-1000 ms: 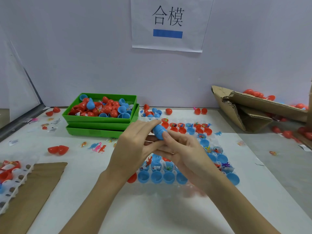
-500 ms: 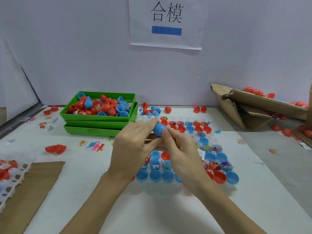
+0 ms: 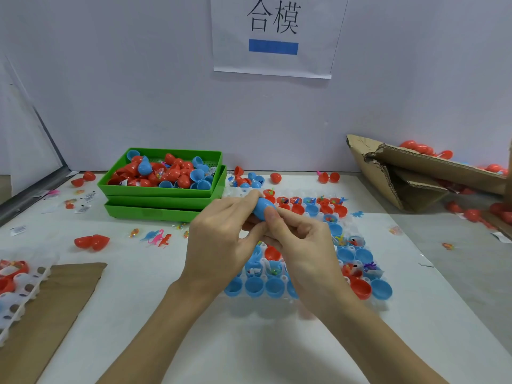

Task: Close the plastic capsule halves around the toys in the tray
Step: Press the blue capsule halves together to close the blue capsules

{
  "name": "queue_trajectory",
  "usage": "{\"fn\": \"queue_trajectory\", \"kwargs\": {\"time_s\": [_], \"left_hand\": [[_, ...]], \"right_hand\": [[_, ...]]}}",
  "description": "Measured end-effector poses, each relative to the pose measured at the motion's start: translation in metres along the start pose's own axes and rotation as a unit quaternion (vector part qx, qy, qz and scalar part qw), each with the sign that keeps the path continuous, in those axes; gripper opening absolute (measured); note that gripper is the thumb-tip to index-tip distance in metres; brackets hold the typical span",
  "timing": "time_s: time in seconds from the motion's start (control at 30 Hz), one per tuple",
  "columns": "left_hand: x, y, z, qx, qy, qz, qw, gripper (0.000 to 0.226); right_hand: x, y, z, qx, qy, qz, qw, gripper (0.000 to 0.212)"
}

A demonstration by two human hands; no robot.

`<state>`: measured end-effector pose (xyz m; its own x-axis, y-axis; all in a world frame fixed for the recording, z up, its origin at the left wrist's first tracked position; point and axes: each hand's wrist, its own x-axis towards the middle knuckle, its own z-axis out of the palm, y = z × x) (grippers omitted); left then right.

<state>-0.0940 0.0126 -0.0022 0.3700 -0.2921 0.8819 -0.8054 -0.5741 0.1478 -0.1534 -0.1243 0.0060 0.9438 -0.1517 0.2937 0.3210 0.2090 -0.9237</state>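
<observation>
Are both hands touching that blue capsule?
Touching. The head view shows the left hand and right hand both pinching the blue capsule, with fingertips pressed on its shell.

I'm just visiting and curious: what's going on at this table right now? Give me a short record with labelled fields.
Activity: a person presses a blue capsule together above the table
Left hand: grips the capsule from the left
Right hand: thumb and fingers pinch the capsule from the right
Tray: clear plastic, holds open blue and red halves, some with small toys
Green bins: stacked, top one full of loose red and blue halves
Cardboard box: collapsed, at the right
Sign: paper on the wall
</observation>
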Motion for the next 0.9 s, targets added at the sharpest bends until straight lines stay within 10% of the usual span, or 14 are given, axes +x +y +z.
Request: {"fn": "queue_trajectory", "kwargs": {"time_s": [0.47,0.9], "left_hand": [[0.009,0.013,-0.004,-0.292,-0.049,-0.168,0.940,0.038],[0.005,0.007,-0.002,-0.238,-0.047,-0.146,0.959,0.052]], "right_hand": [[0.010,-0.017,-0.011,0.220,-0.073,0.179,0.956,0.045],[0.006,-0.008,-0.002,0.161,-0.036,0.115,0.980,0.048]]}}
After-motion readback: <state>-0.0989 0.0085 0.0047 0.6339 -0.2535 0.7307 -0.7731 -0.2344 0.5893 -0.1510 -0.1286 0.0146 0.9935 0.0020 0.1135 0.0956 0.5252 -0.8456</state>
